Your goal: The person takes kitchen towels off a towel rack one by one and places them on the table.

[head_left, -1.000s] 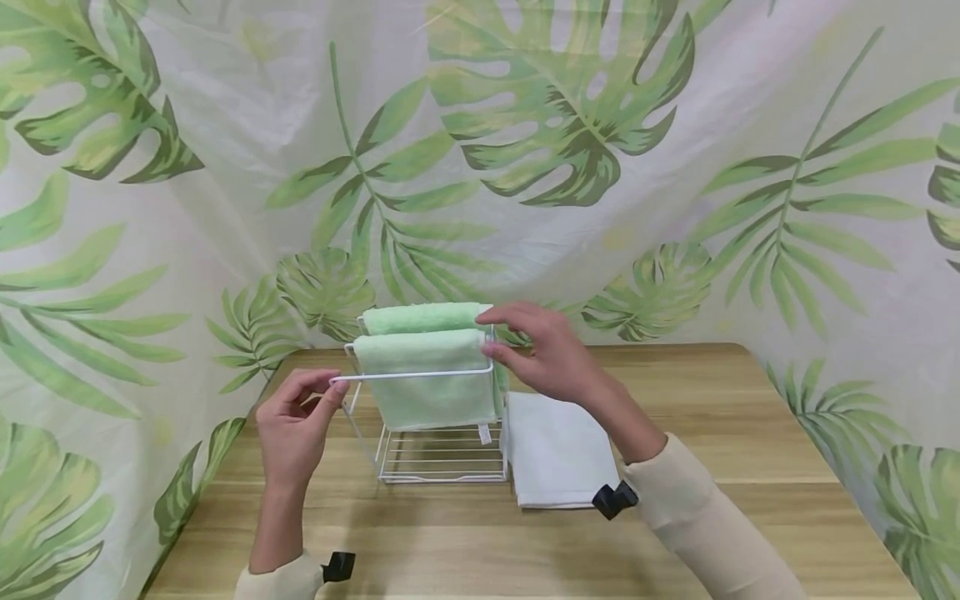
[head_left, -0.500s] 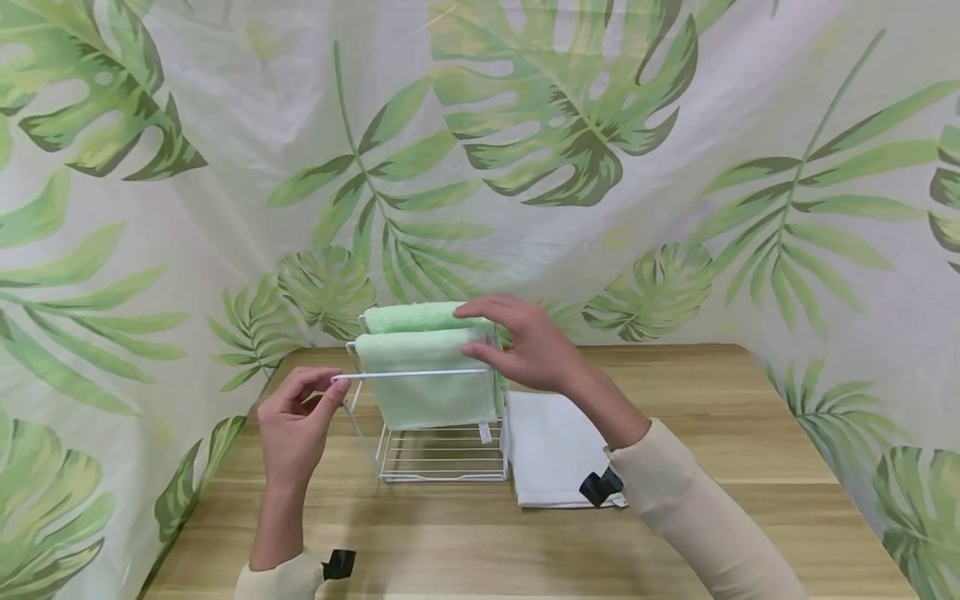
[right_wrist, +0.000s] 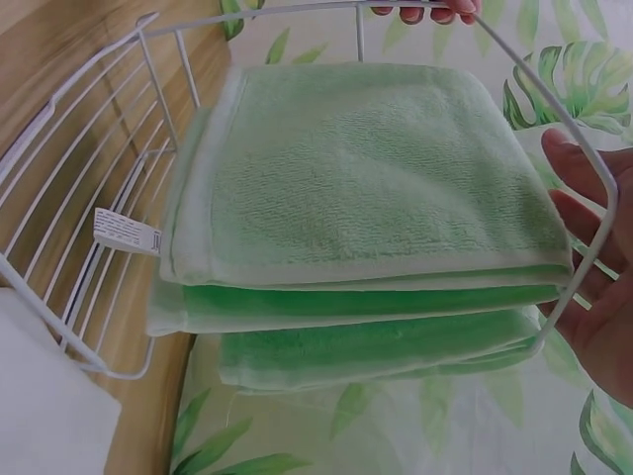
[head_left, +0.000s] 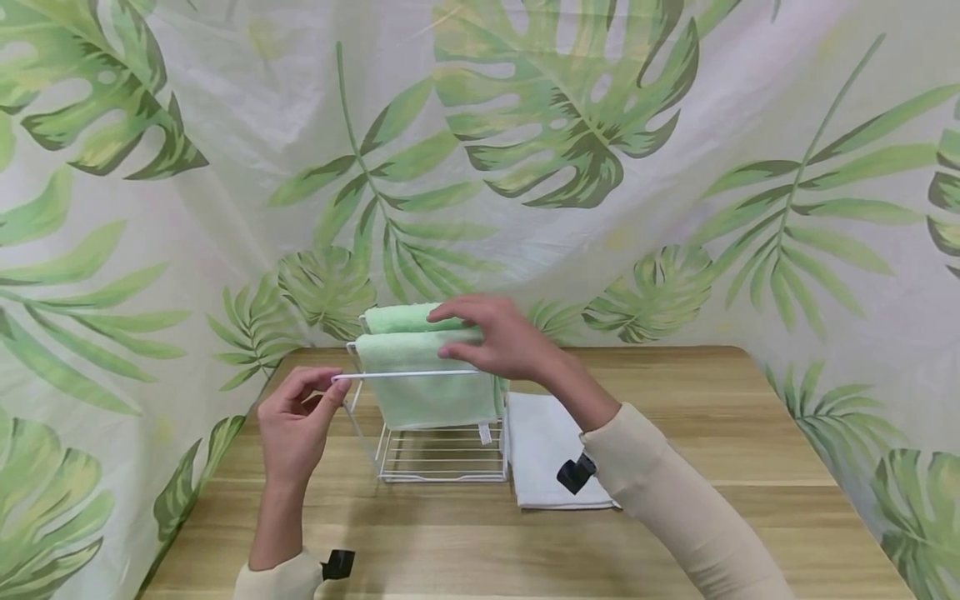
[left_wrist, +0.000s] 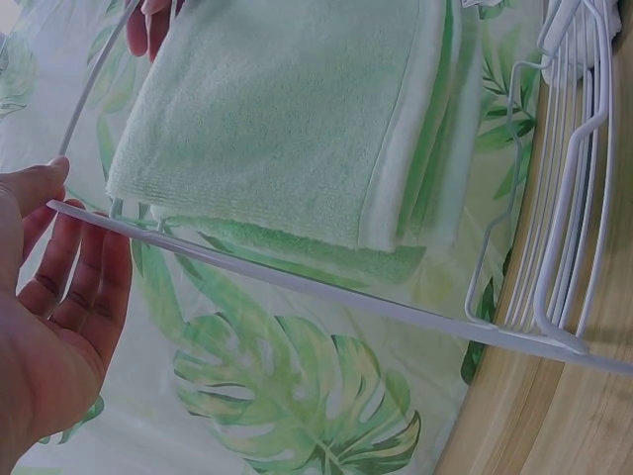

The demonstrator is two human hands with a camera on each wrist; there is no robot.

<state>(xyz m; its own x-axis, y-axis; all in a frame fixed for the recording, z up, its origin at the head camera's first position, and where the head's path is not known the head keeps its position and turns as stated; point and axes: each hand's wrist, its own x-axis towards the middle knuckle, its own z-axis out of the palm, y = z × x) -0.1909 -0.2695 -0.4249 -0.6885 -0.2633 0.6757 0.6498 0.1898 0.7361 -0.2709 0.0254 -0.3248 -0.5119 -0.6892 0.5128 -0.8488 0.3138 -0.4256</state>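
Note:
A white wire rack (head_left: 412, 375) stands on the table with two light green towels draped over its upper bars. The front towel (head_left: 427, 404) hangs down with a small tag at its lower right; the back towel (head_left: 396, 319) lies behind it, fluffier on top. At the rack's near left corner, my left hand (head_left: 292, 429) pinches the end of the top bar between thumb and fingers. My right hand (head_left: 501, 337) spreads over the right part of both towels, thumb at the front one and fingers above the back one. In the right wrist view its fingers (right_wrist: 579, 223) lie close by the towel edges.
A folded white cloth (head_left: 551, 467) lies on the wooden table (head_left: 450, 542) right beside the rack, partly under the right forearm in view. The rack's lower wire shelf (right_wrist: 89, 228) sits below the towels. A leaf-print curtain (head_left: 637, 208) hangs behind the table.
My right hand has moved left along the tops of the towels, from the rack's right corner toward the middle. The left hand keeps its pinch on the rack.

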